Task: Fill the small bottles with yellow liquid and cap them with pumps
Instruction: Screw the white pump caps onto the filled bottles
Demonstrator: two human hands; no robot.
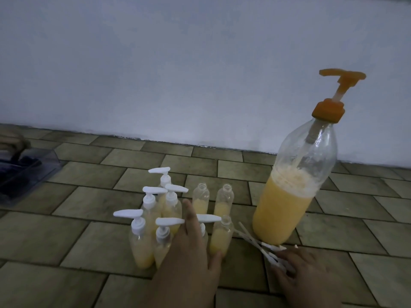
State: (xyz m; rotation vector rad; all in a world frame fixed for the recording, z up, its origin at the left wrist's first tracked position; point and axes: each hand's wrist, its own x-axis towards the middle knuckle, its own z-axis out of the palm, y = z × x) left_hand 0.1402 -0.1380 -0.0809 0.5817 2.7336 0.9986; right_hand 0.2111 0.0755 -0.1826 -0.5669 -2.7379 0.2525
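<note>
Several small bottles with yellow liquid stand clustered on the tiled floor. Some carry white pumps, such as the front left one (139,238). Three stand uncapped: two at the back (200,200) (224,202) and one in front (221,235). My left hand (191,252) reaches forward with straight fingers in front of the cluster, hiding part of a capped bottle. My right hand (304,272) rests on the floor with its fingers on loose white pumps (270,252). A big bottle (293,185) with an orange pump holds yellow liquid at the right.
A pale wall runs along the back of the floor. At the far left lies a clear plastic tray (26,172) with dark things in it. Brown tiles (66,241) stretch around the bottles on all sides.
</note>
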